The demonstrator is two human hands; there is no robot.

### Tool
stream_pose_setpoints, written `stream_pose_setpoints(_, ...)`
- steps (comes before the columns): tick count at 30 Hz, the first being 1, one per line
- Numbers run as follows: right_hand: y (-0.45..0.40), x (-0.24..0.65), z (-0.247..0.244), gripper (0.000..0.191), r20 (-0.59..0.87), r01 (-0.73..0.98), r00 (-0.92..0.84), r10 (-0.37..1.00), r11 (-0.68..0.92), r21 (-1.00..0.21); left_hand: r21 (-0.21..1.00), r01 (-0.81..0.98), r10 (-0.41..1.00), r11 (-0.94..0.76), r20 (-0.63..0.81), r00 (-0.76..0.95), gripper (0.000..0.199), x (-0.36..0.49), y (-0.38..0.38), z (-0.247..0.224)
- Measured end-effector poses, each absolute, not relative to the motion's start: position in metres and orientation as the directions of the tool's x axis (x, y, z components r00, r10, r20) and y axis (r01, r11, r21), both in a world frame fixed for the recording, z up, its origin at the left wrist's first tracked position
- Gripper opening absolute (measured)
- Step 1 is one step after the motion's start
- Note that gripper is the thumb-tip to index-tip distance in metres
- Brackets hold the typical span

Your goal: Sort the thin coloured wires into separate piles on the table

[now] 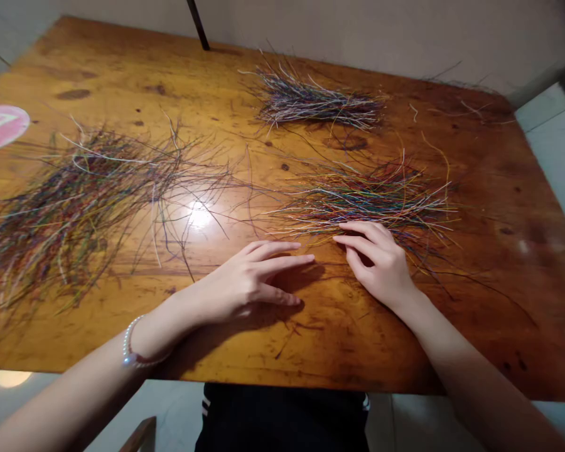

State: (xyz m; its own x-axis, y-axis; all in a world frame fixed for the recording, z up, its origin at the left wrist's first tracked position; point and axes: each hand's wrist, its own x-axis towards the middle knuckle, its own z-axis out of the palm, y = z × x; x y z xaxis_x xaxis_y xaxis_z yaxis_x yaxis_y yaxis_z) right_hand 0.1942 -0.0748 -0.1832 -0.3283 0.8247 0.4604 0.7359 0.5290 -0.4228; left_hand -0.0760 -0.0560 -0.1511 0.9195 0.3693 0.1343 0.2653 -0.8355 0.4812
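Observation:
A loose bundle of thin coloured wires (367,201) lies on the wooden table in front of me, its strands running roughly left to right. My right hand (376,260) is at the near edge of this bundle, thumb and index fingertip close together on a thin yellowish wire (317,241); the exact contact is hard to make out. My left hand (258,276) hovers low over the table just left of it, fingers spread and holding nothing. A beaded bracelet (130,351) circles my left wrist.
A large tangled heap of wires (75,207) spreads over the table's left side. Another bundle of wires (320,103) lies near the back edge by the wall. Stray strands (473,110) are at the back right. A pink round sticker (2,127) is at far left.

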Motion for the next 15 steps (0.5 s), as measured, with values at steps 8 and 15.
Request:
stream_pose_setpoints(8,-0.074,0.1944,-0.1837,0.025,0.451,0.742,-0.334,0.828,0.526,-0.415,0.444,0.248,0.334,-0.861,0.127,0.934,0.026,-0.065,-0.0667,-0.1536)
stream_pose_setpoints(15,-0.0735,0.1939,-0.1827,0.024,0.456,0.739,-0.324,0.829,0.523,-0.425,0.678,0.182,0.482,-0.712,0.283,0.829,0.02,-0.0716,-0.0657,-0.145)
